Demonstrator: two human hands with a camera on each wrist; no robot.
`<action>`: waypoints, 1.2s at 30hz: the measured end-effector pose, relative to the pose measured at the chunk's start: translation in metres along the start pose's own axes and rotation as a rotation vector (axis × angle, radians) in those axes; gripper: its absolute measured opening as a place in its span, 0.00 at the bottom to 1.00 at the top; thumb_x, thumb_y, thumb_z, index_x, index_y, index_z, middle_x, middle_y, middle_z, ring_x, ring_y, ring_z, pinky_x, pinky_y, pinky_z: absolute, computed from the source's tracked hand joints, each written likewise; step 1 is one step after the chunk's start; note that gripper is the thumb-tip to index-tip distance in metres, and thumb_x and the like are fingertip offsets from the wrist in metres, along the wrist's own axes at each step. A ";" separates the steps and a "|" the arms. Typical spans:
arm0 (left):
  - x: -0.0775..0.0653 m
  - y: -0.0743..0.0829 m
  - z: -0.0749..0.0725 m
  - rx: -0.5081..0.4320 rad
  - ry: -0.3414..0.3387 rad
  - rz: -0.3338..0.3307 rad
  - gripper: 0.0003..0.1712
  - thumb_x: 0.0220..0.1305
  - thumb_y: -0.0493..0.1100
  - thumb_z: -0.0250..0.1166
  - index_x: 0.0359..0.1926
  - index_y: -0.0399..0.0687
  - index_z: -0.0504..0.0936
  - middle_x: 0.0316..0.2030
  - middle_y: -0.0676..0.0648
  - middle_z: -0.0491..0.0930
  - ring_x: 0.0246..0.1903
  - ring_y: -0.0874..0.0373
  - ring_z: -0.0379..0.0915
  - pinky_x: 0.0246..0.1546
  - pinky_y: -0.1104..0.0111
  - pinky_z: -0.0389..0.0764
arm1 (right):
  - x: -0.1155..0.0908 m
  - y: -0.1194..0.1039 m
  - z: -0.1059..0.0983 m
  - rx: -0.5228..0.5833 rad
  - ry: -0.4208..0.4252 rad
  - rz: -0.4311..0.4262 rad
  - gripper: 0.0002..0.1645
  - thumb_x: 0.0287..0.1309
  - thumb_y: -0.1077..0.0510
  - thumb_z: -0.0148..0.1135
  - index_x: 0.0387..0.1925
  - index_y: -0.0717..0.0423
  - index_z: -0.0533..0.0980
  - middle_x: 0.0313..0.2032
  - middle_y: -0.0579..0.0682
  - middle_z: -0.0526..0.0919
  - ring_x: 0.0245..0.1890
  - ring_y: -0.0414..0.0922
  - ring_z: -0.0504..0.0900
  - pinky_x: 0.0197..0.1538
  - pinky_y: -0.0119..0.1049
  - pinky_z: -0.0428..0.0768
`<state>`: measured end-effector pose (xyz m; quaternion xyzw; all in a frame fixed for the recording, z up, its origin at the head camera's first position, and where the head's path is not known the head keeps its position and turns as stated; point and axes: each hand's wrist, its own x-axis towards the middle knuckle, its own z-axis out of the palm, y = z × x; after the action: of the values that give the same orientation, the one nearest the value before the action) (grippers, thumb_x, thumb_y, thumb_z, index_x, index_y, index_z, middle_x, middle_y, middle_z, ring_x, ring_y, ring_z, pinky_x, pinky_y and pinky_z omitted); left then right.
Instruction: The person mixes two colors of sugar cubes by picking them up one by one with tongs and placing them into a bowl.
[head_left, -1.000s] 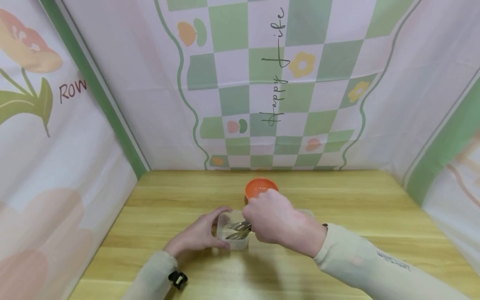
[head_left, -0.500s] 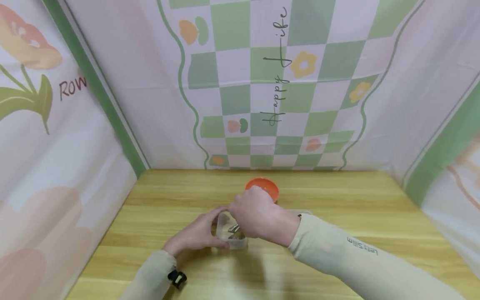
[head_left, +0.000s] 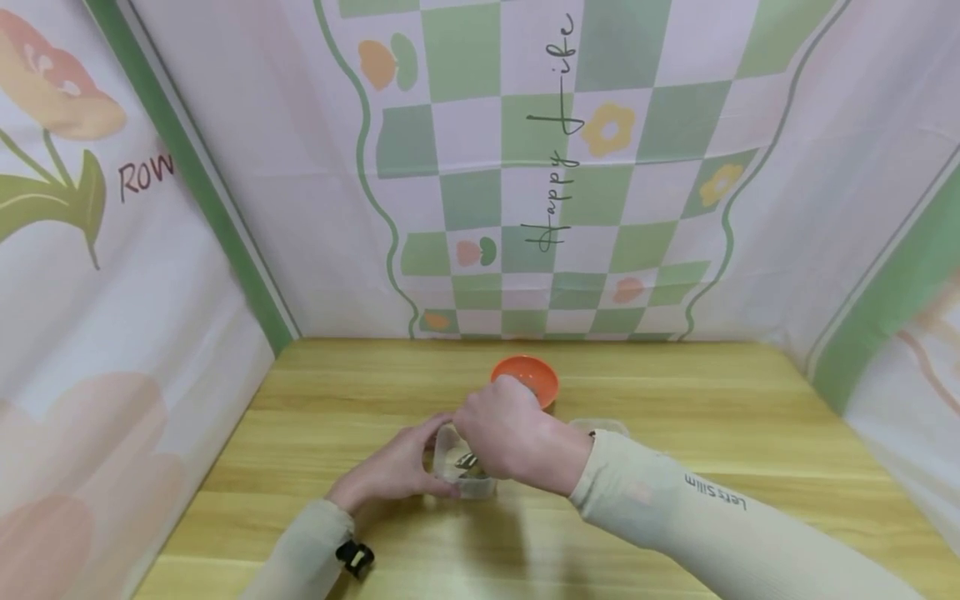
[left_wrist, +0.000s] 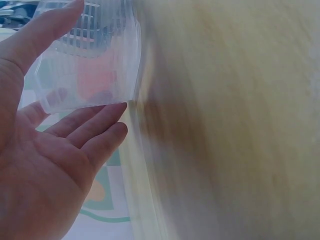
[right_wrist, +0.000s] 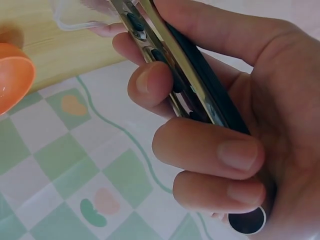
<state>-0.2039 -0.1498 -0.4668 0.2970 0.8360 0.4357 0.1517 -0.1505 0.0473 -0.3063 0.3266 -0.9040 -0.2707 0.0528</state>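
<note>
A small clear plastic container [head_left: 480, 487] stands on the table in front of me. My left hand [head_left: 396, 463] holds it from the left; in the left wrist view the thumb lies along one side and the fingers reach the other. My right hand [head_left: 506, 432] is right over the container, its fingers curled round metal tongs [right_wrist: 175, 65] with dark handles. In the head view the tongs' slotted ends reach down inside the container, partly hidden by the right hand. Slots show through the container's wall in the left wrist view.
An orange bowl [head_left: 538, 373] stands just behind the right hand. Another clear container [head_left: 602, 426] sits to the right, partly covered by the right wrist. The wooden table [head_left: 360, 375] ends at a patterned cloth wall [head_left: 525, 200].
My right hand has moved left with the tongs, farther over the container, and its forearm followed. The tongs' ends are more hidden now. The left hand keeps its place.
</note>
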 end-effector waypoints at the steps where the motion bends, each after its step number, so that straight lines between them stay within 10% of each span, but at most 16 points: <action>1: 0.000 0.000 0.000 0.003 0.001 0.002 0.65 0.49 0.54 0.86 0.82 0.60 0.58 0.66 0.55 0.76 0.62 0.54 0.76 0.64 0.57 0.76 | 0.000 0.000 0.001 -0.003 0.006 -0.003 0.17 0.56 0.51 0.73 0.18 0.45 0.75 0.15 0.40 0.70 0.13 0.37 0.68 0.17 0.33 0.74; 10: 0.000 0.000 -0.001 0.000 -0.004 0.002 0.62 0.50 0.53 0.86 0.81 0.63 0.60 0.64 0.53 0.78 0.61 0.55 0.76 0.64 0.55 0.76 | 0.000 0.008 0.009 0.014 0.054 -0.004 0.06 0.54 0.54 0.74 0.26 0.41 0.82 0.15 0.39 0.68 0.13 0.36 0.62 0.18 0.32 0.72; 36: 0.001 0.001 -0.001 0.006 0.001 0.016 0.60 0.49 0.50 0.86 0.79 0.55 0.63 0.65 0.47 0.77 0.62 0.52 0.76 0.66 0.53 0.74 | -0.003 0.016 0.025 0.063 0.049 -0.032 0.17 0.53 0.59 0.71 0.18 0.45 0.71 0.16 0.39 0.66 0.15 0.38 0.55 0.17 0.31 0.66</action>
<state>-0.2044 -0.1495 -0.4659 0.3042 0.8349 0.4346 0.1469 -0.1643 0.0708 -0.3190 0.3493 -0.9051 -0.2347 0.0603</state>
